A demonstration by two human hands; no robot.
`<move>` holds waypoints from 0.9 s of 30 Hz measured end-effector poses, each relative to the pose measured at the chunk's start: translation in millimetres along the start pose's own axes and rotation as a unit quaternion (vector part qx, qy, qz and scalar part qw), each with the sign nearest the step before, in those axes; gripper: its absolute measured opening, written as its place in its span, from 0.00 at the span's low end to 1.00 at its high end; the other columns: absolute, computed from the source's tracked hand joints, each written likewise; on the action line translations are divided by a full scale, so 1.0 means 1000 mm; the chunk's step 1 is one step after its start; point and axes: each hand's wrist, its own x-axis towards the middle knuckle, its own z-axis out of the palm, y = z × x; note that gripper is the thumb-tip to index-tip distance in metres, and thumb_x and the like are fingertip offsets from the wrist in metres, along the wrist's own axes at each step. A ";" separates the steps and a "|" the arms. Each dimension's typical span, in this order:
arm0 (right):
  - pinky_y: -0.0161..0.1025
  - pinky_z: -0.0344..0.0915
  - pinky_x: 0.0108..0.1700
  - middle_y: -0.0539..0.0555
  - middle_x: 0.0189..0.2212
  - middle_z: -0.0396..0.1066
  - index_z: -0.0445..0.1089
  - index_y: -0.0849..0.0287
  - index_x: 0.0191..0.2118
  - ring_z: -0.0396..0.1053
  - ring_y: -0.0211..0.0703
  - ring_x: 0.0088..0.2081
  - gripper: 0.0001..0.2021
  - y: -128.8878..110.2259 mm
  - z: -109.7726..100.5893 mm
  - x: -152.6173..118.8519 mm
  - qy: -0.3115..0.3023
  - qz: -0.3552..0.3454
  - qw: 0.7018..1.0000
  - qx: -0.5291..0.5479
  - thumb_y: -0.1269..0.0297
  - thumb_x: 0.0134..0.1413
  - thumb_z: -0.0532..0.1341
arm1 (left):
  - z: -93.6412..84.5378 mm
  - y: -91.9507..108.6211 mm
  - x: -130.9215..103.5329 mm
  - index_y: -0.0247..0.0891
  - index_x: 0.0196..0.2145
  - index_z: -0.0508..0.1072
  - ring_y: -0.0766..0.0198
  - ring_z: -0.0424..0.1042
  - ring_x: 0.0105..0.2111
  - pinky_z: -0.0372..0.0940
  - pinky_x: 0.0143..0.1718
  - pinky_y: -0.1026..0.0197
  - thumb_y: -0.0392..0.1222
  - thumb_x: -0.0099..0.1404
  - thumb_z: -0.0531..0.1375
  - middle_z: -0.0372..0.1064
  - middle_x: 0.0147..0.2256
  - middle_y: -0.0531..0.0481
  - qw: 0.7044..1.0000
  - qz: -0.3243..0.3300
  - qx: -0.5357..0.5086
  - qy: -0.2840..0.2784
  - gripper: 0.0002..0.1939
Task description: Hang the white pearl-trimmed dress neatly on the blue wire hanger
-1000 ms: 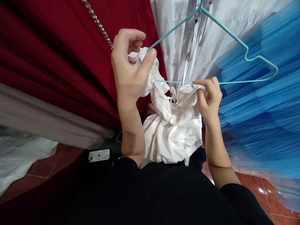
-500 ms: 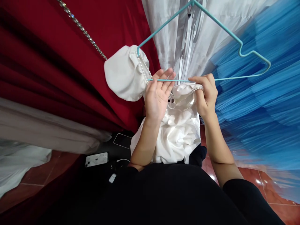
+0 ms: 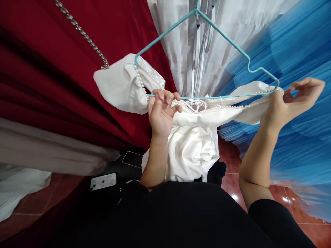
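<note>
A light blue wire hanger spans the middle of the head view, with a white pearl-trimmed dress partly on it. The left off-shoulder sleeve hangs around the hanger's left end. My left hand, palm up, curls its fingers over the bottom bar near that sleeve. At the hanger's other end, my right hand holds the right sleeve's pearl edge by the thumb, its other fingers loosely bent. The stretched right sleeve lies along the bar. Gathered white cloth rests on my lap.
Red drapery hangs at left, with a beaded chain across it. Blue tulle fills the right side; white cloth hangs behind. A white phone and a dark phone lie at lower left.
My right hand has moved right, drawing the right sleeve out to the hanger's end. The hanger has shifted left and down. My left hand's fingers have curled in from spread.
</note>
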 end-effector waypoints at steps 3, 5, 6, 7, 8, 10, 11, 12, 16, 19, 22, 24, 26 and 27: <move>0.36 0.61 0.31 0.50 0.33 0.63 0.67 0.51 0.32 0.64 0.38 0.33 0.21 -0.020 0.008 0.023 -0.073 0.003 0.997 0.011 0.91 0.45 0.57 | 0.002 -0.005 0.001 0.44 0.35 0.58 0.59 0.74 0.40 0.70 0.27 0.66 0.51 0.73 0.58 0.59 0.31 0.50 1.000 0.012 0.004 0.005 0.14; 0.35 0.60 0.30 0.51 0.34 0.65 0.68 0.52 0.33 0.65 0.37 0.34 0.21 -0.035 0.017 0.032 -0.108 -0.014 0.994 0.017 0.90 0.47 0.56 | 0.001 -0.007 0.002 0.44 0.35 0.58 0.59 0.75 0.40 0.70 0.27 0.66 0.51 0.74 0.57 0.59 0.31 0.50 1.000 0.017 0.012 0.008 0.14; 0.35 0.59 0.30 0.51 0.34 0.66 0.69 0.52 0.33 0.66 0.37 0.35 0.21 -0.041 0.023 0.035 -0.123 -0.021 0.992 0.015 0.90 0.48 0.55 | 0.000 -0.007 0.002 0.44 0.35 0.58 0.59 0.75 0.40 0.70 0.27 0.66 0.52 0.74 0.57 0.60 0.31 0.50 1.000 0.019 0.014 0.008 0.14; 0.35 0.58 0.29 0.51 0.35 0.67 0.70 0.53 0.34 0.67 0.37 0.36 0.21 -0.046 0.029 0.038 -0.135 -0.028 0.990 0.011 0.90 0.49 0.55 | -0.001 -0.007 0.003 0.44 0.35 0.58 0.59 0.75 0.40 0.70 0.27 0.66 0.52 0.74 0.58 0.60 0.31 0.50 1.000 0.021 0.013 0.006 0.14; 0.35 0.57 0.29 0.50 0.36 0.68 0.71 0.53 0.35 0.67 0.36 0.36 0.21 -0.050 0.035 0.039 -0.154 -0.033 0.987 0.006 0.90 0.49 0.54 | -0.002 -0.007 0.003 0.44 0.35 0.59 0.59 0.74 0.40 0.70 0.27 0.66 0.53 0.73 0.58 0.60 0.31 0.50 1.000 0.025 0.012 0.004 0.15; 0.35 0.56 0.28 0.49 0.36 0.70 0.72 0.55 0.37 0.68 0.35 0.36 0.20 -0.059 0.047 0.038 -0.206 -0.035 0.978 0.007 0.89 0.49 0.57 | -0.003 -0.008 0.004 0.44 0.35 0.59 0.59 0.74 0.40 0.69 0.27 0.65 0.54 0.73 0.59 0.61 0.31 0.49 0.999 0.032 0.010 -0.001 0.15; 0.34 0.58 0.28 0.49 0.37 0.71 0.73 0.56 0.38 0.69 0.35 0.37 0.18 -0.065 0.052 0.036 -0.228 -0.032 0.973 0.026 0.88 0.49 0.59 | -0.003 -0.009 0.005 0.45 0.35 0.59 0.59 0.74 0.40 0.69 0.27 0.65 0.54 0.73 0.59 0.62 0.31 0.49 0.999 0.034 0.009 -0.003 0.15; 0.34 0.61 0.28 0.49 0.38 0.71 0.73 0.56 0.39 0.70 0.36 0.37 0.16 -0.072 0.056 0.033 -0.239 -0.026 0.969 0.056 0.85 0.50 0.61 | -0.004 -0.009 0.005 0.45 0.35 0.59 0.59 0.74 0.40 0.69 0.27 0.64 0.54 0.73 0.59 0.62 0.32 0.49 0.999 0.034 0.006 -0.005 0.15; 0.41 0.72 0.35 0.52 0.38 0.70 0.75 0.56 0.40 0.70 0.38 0.33 0.03 -0.100 0.062 0.002 -0.163 -0.027 0.968 0.188 0.70 0.61 0.65 | -0.003 -0.012 0.006 0.44 0.35 0.60 0.59 0.74 0.40 0.70 0.28 0.64 0.52 0.73 0.59 0.64 0.32 0.49 1.000 0.024 -0.007 -0.006 0.14; 0.47 0.73 0.46 0.54 0.39 0.75 0.75 0.54 0.44 0.74 0.44 0.41 0.06 -0.100 0.063 -0.036 -0.287 -0.073 0.944 0.144 0.62 0.66 0.61 | -0.003 -0.014 0.008 0.44 0.35 0.61 0.59 0.75 0.40 0.71 0.29 0.64 0.52 0.72 0.60 0.65 0.32 0.50 1.000 0.018 -0.018 -0.005 0.14; 0.54 0.70 0.55 0.52 0.43 0.77 0.72 0.50 0.51 0.74 0.48 0.46 0.11 -0.078 0.071 -0.074 -0.420 -0.114 0.900 0.008 0.58 0.68 0.58 | -0.006 -0.019 0.012 0.44 0.35 0.61 0.59 0.77 0.42 0.72 0.31 0.63 0.53 0.72 0.60 0.67 0.33 0.50 1.000 0.015 -0.011 0.001 0.14; 0.56 0.66 0.57 0.51 0.39 0.76 0.73 0.49 0.52 0.72 0.48 0.43 0.13 -0.062 0.079 -0.092 -0.411 -0.130 0.901 -0.055 0.57 0.68 0.57 | -0.009 -0.022 0.015 0.45 0.36 0.62 0.58 0.78 0.45 0.73 0.34 0.62 0.55 0.71 0.60 0.70 0.34 0.50 1.000 0.007 0.006 0.001 0.15; 0.56 0.64 0.57 0.50 0.38 0.75 0.74 0.48 0.53 0.71 0.48 0.43 0.13 -0.050 0.085 -0.099 -0.388 -0.135 0.909 -0.068 0.58 0.68 0.56 | -0.014 -0.021 0.017 0.44 0.38 0.65 0.56 0.79 0.49 0.75 0.39 0.60 0.58 0.71 0.60 0.75 0.40 0.48 0.999 -0.004 0.032 -0.005 0.15; 0.55 0.63 0.57 0.50 0.39 0.76 0.74 0.47 0.53 0.71 0.47 0.43 0.13 -0.047 0.087 -0.099 -0.379 -0.135 0.913 -0.062 0.59 0.68 0.56 | -0.016 -0.020 0.016 0.44 0.40 0.68 0.56 0.80 0.49 0.75 0.41 0.60 0.59 0.72 0.59 0.77 0.43 0.47 0.998 -0.012 0.053 -0.009 0.16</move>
